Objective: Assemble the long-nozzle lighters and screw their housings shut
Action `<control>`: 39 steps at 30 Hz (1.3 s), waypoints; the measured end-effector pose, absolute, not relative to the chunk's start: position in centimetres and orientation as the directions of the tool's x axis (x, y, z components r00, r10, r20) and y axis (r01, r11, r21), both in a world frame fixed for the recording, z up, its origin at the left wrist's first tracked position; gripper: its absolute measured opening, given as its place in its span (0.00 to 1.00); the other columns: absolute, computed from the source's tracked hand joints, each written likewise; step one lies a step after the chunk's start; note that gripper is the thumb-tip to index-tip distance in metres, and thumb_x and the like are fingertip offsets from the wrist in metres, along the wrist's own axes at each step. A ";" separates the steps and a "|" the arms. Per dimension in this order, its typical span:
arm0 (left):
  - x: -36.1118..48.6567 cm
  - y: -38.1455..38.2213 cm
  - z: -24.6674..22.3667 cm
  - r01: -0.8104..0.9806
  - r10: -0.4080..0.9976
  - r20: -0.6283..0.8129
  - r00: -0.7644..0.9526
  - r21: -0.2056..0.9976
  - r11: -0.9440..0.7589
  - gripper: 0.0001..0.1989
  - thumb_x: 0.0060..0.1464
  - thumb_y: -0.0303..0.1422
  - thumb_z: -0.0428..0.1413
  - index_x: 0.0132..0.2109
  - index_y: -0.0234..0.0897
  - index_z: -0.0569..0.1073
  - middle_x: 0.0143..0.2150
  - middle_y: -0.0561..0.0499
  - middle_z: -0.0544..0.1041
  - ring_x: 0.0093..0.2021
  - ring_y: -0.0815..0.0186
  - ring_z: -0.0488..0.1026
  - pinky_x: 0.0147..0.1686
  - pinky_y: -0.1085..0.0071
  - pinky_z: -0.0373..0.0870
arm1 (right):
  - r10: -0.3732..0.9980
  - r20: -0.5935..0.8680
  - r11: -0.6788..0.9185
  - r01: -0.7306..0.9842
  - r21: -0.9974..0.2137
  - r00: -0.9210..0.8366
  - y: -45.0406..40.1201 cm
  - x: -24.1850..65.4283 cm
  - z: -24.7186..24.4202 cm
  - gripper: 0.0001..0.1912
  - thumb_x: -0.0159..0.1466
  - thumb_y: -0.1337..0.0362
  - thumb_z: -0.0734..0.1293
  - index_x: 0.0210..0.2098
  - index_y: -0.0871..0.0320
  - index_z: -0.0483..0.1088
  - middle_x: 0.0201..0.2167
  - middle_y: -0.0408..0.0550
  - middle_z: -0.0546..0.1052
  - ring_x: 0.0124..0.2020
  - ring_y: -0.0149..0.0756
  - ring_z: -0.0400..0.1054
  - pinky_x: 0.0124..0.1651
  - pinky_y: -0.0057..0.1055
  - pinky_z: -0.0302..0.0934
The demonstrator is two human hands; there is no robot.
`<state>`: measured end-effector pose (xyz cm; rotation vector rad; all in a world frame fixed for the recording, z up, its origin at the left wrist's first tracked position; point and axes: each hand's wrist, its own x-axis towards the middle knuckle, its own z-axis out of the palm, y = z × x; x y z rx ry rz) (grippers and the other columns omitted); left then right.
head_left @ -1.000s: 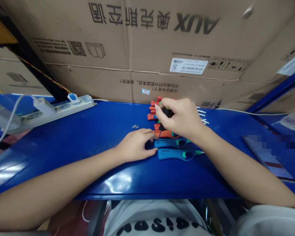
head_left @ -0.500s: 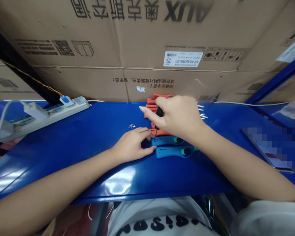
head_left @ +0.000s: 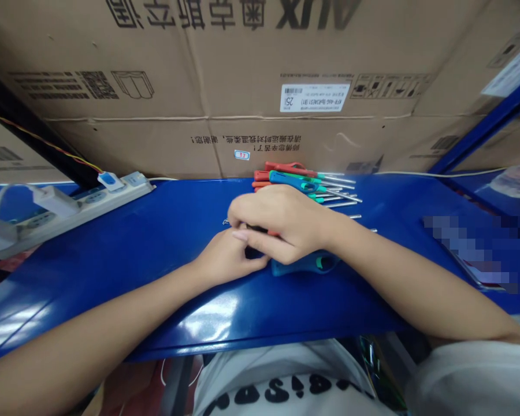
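Note:
My right hand point(head_left: 281, 222) is curled over the fingers of my left hand, closed around a black-handled screwdriver point(head_left: 257, 229), mostly hidden. My left hand point(head_left: 229, 254) rests on the blue table, fingers and thumb bent around the end of a long-nosed lighter beneath my right hand, so the grip is partly covered. Just below lies a blue lighter point(head_left: 303, 263), near my left thumb tip. Beyond my right hand is a pile of red lighters point(head_left: 286, 167) with metal tubes pointing right, a blue lighter point(head_left: 292, 180) on top. Small screws point(head_left: 226, 221) show beside my left knuckles.
A white power strip point(head_left: 86, 202) with plugs and cables runs along the left. Large cardboard boxes point(head_left: 156, 144) stand behind the table point(head_left: 190, 202). A phone-like flat device point(head_left: 468, 254) lies at the right, near a clear plastic bag point(head_left: 517, 188).
My right hand has come down and toward me from the pile to my left fingers. The pile with a blue lighter on top is now uncovered. My left hand stays nearly still.

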<state>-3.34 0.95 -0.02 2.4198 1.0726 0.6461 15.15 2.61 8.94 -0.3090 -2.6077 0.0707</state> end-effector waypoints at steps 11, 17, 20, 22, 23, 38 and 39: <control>-3.4 0.9 0.4 0.610 0.748 0.239 0.619 0.453 -0.650 0.14 0.59 0.36 0.60 0.50 0.38 0.77 0.42 0.48 0.82 0.40 0.58 0.79 0.36 0.65 0.73 | 0.764 0.469 0.476 -0.103 -0.873 -0.443 2.2 12.3 6.5 0.08 0.70 0.56 0.64 0.39 0.53 0.63 0.31 0.41 0.66 0.31 0.30 0.63 0.34 0.30 0.61; -3.3 0.8 0.8 0.603 0.735 0.249 0.630 0.440 -0.666 0.09 0.57 0.36 0.61 0.44 0.38 0.76 0.40 0.49 0.80 0.38 0.61 0.77 0.38 0.66 0.73 | 0.889 0.455 0.425 -0.274 -0.863 -0.053 2.2 11.4 4.7 0.23 0.64 0.43 0.70 0.35 0.50 0.57 0.25 0.36 0.60 0.22 0.27 0.54 0.23 0.28 0.51; -3.3 0.8 0.9 0.601 0.731 0.251 0.635 0.433 -0.671 0.08 0.57 0.36 0.61 0.41 0.38 0.75 0.39 0.50 0.79 0.38 0.61 0.77 0.37 0.67 0.72 | 0.870 0.482 0.416 -0.374 -0.829 -0.100 2.3 11.3 4.5 0.24 0.67 0.40 0.65 0.34 0.50 0.53 0.24 0.34 0.59 0.18 0.25 0.50 0.20 0.28 0.48; -3.4 0.9 0.8 0.605 0.734 0.254 0.630 0.432 -0.669 0.07 0.57 0.36 0.61 0.41 0.38 0.75 0.38 0.50 0.78 0.38 0.61 0.77 0.37 0.67 0.72 | 0.849 0.492 0.388 -0.402 -0.829 -0.194 2.2 11.3 4.8 0.24 0.67 0.39 0.64 0.33 0.50 0.55 0.23 0.34 0.60 0.16 0.25 0.51 0.19 0.28 0.48; -3.4 0.9 0.7 0.607 0.736 0.258 0.625 0.431 -0.667 0.07 0.57 0.36 0.61 0.41 0.38 0.75 0.37 0.50 0.78 0.38 0.61 0.77 0.37 0.67 0.72 | 0.840 0.489 0.374 -0.400 -0.836 -0.236 2.1 11.3 5.0 0.24 0.67 0.39 0.64 0.32 0.51 0.58 0.23 0.35 0.61 0.17 0.25 0.53 0.20 0.28 0.50; -3.3 0.8 0.8 0.634 0.765 0.235 0.599 0.445 -0.633 0.08 0.56 0.37 0.62 0.38 0.37 0.74 0.34 0.50 0.78 0.35 0.61 0.76 0.37 0.66 0.73 | 0.734 0.440 0.154 -0.504 -0.850 -0.518 2.5 12.1 5.9 0.16 0.67 0.50 0.67 0.32 0.55 0.65 0.29 0.41 0.71 0.23 0.26 0.61 0.23 0.26 0.52; -3.3 0.8 0.7 0.633 0.764 0.236 0.600 0.444 -0.634 0.08 0.56 0.37 0.62 0.38 0.37 0.74 0.34 0.50 0.78 0.35 0.61 0.76 0.37 0.66 0.73 | 0.737 0.432 0.154 -0.492 -0.857 -0.520 2.6 12.1 6.0 0.17 0.68 0.49 0.65 0.32 0.56 0.67 0.29 0.42 0.71 0.23 0.26 0.62 0.23 0.26 0.52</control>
